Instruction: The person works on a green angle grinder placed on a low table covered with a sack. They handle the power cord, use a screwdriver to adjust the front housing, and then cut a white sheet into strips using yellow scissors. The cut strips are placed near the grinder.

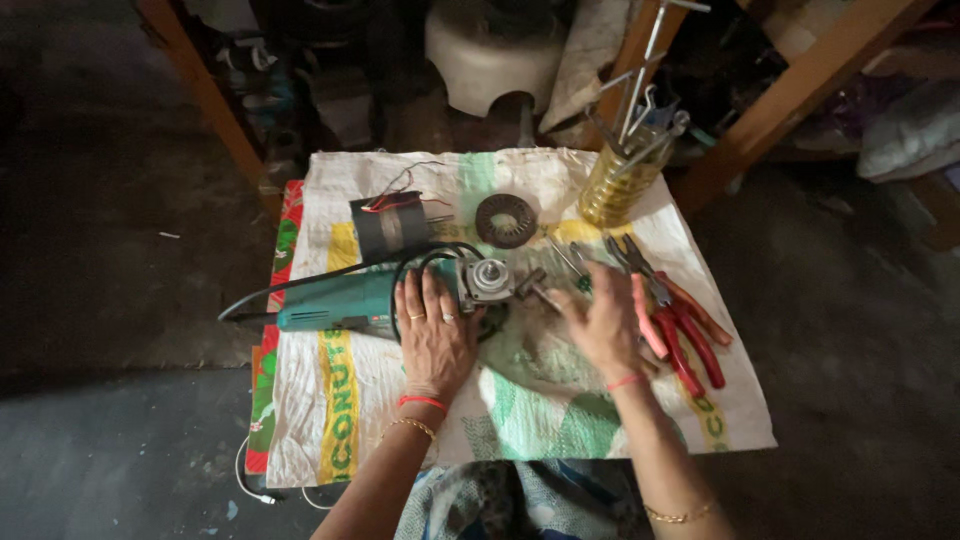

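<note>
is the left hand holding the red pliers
No, the left hand rests on the green grinder; the red pliers lie on the sack beside the right hand.

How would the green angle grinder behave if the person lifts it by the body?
The green angle grinder looks rigid and probably nose-heavy, given its metal gear head. Its black cable would likely trail limply. The left hand lies flat on it, so it seems stable now.

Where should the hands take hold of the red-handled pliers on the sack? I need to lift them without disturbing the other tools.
Grip the red-handled pliers by the two red handles, coming from the near right side. The handles fan out toward the sack's right edge with bare cloth beside them, while the metal jaws point up-left into a cluster of small tools near the right hand.
</note>
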